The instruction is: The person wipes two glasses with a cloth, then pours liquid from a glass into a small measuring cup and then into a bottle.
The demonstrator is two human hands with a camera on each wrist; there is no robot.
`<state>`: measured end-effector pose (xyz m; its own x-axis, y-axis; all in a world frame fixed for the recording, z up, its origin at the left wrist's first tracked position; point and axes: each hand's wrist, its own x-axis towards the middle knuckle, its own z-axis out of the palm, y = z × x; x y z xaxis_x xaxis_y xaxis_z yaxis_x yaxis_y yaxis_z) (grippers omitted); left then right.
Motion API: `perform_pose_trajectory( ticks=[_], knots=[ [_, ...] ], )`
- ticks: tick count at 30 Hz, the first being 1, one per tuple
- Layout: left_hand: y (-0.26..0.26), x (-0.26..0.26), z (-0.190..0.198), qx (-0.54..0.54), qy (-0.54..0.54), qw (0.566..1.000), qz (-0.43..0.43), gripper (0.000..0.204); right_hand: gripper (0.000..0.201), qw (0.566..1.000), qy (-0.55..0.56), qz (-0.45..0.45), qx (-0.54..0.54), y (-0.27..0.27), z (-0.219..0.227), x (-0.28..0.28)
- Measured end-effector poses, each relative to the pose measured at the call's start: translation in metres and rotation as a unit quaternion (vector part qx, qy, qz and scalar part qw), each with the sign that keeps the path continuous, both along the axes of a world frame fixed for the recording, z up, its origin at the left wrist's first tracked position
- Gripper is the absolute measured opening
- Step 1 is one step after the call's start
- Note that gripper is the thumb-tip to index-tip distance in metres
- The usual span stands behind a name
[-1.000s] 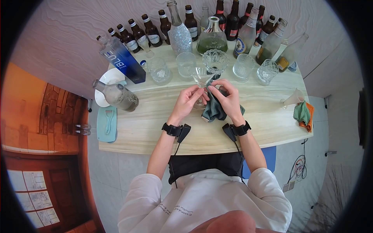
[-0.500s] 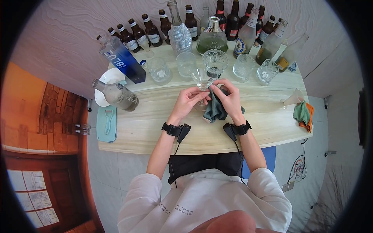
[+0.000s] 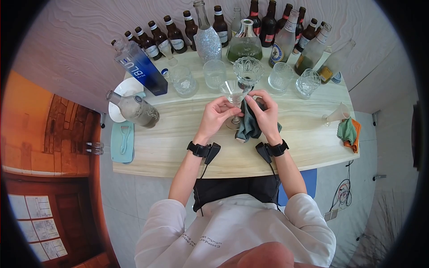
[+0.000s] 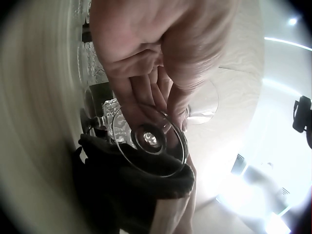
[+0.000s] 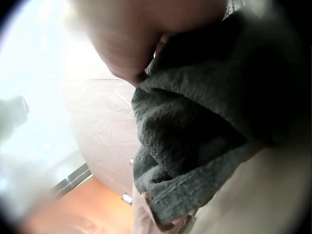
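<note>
A clear stemmed cocktail glass is in front of the person, bowl up. My left hand pinches its stem between thumb and fingers. Its round foot faces the camera in the left wrist view, close to the cloth. My right hand grips a dark grey-green cloth at the glass's right side, thumb and fingers near the bowl. Folds of the cloth hang below the right hand and fill much of the right wrist view, hiding part of its fingers.
Several tumblers, such as a ribbed glass, and a footed glass bowl stand behind the hands. Bottles line the back. A blue bottle and grey bottle are left; a small glass and folded cloths lie right.
The cocktail glass has shifted slightly right, and its foot shows more clearly below the left hand. The right hand and cloth have edged slightly right. Both hands keep their hold.
</note>
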<state>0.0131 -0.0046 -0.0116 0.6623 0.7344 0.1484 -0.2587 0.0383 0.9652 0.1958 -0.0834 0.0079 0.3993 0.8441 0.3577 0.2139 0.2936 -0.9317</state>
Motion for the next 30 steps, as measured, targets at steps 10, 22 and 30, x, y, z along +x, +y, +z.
perform_pose_trajectory(
  ticks=[10, 22, 30],
  knots=[
    [-0.004, 0.003, 0.001, 0.023, 0.029, 0.999, -0.038, 0.029, 0.014, 0.999, 0.037, -0.009, 0.007, 0.001, -0.001, 0.003],
    [0.0, 0.001, 0.008, 0.007, 0.049, 0.999, -0.023, 0.03, 0.013, 0.995, 0.08, -0.042, 0.041, 0.001, -0.001, 0.003],
    [0.0, 0.004, 0.005, -0.016, -0.031, 0.999, 0.014, 0.031, 0.016, 0.998, -0.043, 0.032, -0.009, 0.0, 0.004, -0.003]
  ],
)
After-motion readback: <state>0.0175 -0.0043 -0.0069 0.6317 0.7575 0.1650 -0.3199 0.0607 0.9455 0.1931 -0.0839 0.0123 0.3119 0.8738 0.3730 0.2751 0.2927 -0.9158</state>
